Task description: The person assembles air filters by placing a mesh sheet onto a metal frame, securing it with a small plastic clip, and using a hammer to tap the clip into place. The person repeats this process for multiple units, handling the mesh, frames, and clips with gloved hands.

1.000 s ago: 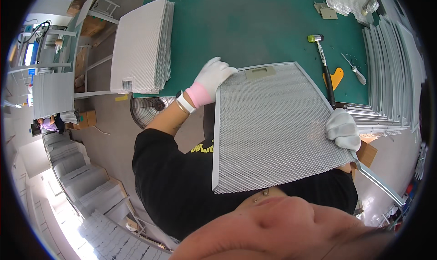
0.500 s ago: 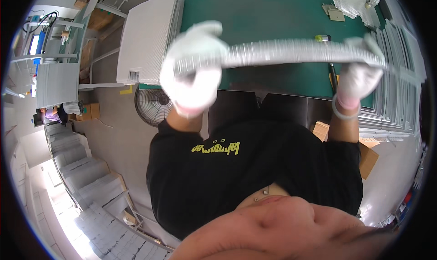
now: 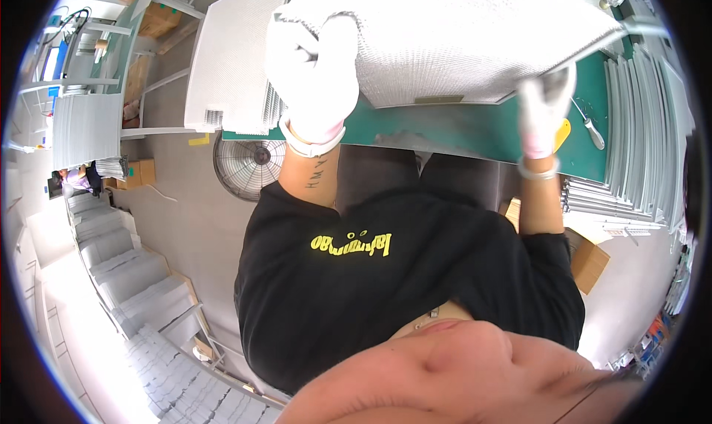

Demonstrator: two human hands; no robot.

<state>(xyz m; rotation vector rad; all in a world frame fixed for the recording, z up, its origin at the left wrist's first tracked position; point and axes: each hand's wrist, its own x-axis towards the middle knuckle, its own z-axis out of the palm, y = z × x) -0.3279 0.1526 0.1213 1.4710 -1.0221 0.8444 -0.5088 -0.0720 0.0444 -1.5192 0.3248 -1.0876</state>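
Note:
A white, finely textured mesh panel (image 3: 460, 38) is raised and tilted above the green worktop, its broad face showing. On its near edge is a small olive-brown rectangular piece (image 3: 439, 100). My left hand (image 3: 315, 71), in a white glove, grips the panel's left end with the fingers curled over it. Also gloved, my right hand (image 3: 545, 112) is at the near right edge of the panel, thumb and fingers closed about that edge, slightly blurred. Just beside the right wrist lies a yellow object (image 3: 562, 135), partly hidden. A screwdriver (image 3: 591, 131) with a pale handle rests farther right.
The green worktop (image 3: 475, 131) has its near edge close to my body. A stack of white mesh panels (image 3: 230, 60) stands at left, and thin frames (image 3: 645, 127) are piled at right. A floor fan (image 3: 252, 164) is below left; a cardboard box (image 3: 589, 264) is at lower right.
The panel, seen nearly edge-on before, has tilted so its face shows. My right hand has moved left and slightly nearer along its edge; my left hand has shifted slightly away from me.

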